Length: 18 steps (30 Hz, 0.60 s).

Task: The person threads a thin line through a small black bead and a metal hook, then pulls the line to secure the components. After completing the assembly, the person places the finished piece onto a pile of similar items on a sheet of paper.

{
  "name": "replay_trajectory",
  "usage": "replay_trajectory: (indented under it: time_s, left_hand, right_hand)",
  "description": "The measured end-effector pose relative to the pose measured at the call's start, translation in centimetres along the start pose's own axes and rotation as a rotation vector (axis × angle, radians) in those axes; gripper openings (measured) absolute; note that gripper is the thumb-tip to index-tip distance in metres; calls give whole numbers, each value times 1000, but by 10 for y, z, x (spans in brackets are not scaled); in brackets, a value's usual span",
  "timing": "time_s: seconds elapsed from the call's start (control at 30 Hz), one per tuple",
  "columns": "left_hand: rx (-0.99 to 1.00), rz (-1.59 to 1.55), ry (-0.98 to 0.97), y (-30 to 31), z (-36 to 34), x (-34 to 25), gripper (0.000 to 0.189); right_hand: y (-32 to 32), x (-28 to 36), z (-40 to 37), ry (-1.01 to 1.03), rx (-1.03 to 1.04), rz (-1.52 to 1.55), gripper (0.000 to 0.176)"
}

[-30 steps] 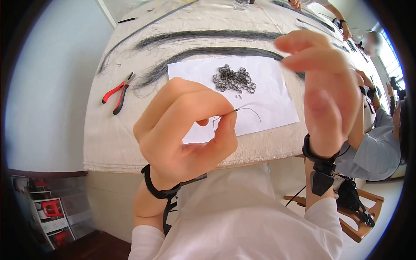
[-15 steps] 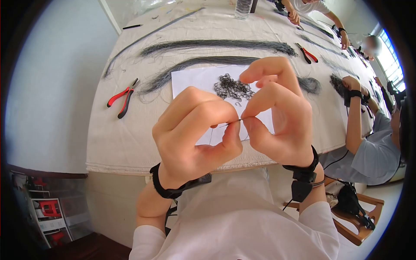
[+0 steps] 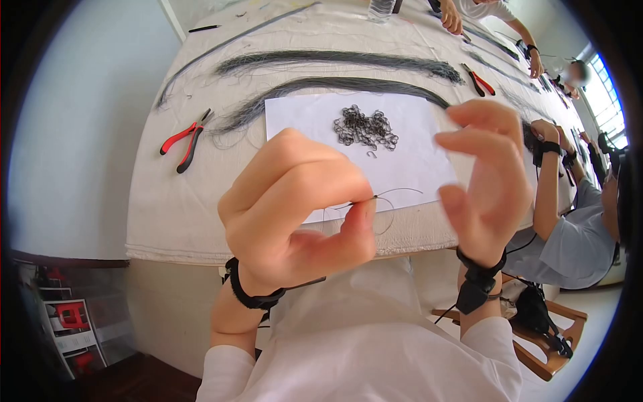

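Observation:
My left hand [image 3: 301, 208] pinches a thin line [image 3: 400, 190] between thumb and forefinger. A small dark piece shows at the fingertips, mostly hidden, and the line curls out in loops on both sides. To the right, my right hand [image 3: 489, 174] is held apart from it, blurred, fingers spread and with nothing visible in them. Beyond the hands, a heap of small dark metal hooks [image 3: 362, 127] lies on a white sheet of paper [image 3: 422, 157]. One loose hook [image 3: 372, 154] rests just in front of the heap.
Red-and-black pliers [image 3: 187, 141] lie at left, and a second pair [image 3: 477, 80] at right. Bundles of grey strands [image 3: 335, 60] stretch across the cloth-covered table [image 3: 174, 221]. A plastic bottle [image 3: 380, 10] stands at the back. Other people's hands [image 3: 546, 130] work along the right side.
My right hand has let go of the line and moved right, its fingers opening. My left hand keeps its pinch, and the line's loops now show.

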<state>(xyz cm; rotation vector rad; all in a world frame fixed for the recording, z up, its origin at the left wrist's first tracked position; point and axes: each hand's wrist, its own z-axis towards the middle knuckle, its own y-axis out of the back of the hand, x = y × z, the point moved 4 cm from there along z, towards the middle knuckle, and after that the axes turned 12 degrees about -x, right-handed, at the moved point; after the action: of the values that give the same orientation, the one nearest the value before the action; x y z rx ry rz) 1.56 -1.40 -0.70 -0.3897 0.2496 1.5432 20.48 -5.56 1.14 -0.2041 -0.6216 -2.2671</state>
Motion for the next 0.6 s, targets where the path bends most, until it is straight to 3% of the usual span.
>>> replay_trajectory:
  time_s: [0.13,0.43,0.6]
  left_hand:
    - [24,27,-4,-2,-2,-1,27]
    - [-4,59,18,-6,-8,3,26]
    - [-39,56,-28,-8,-10,5,26]
  right_hand:
    - [-14,20,11,216,84,47,28]
    - [-37,24,5,262,-121,-38,28]
    - [-37,20,3,302,-101,-38,26]
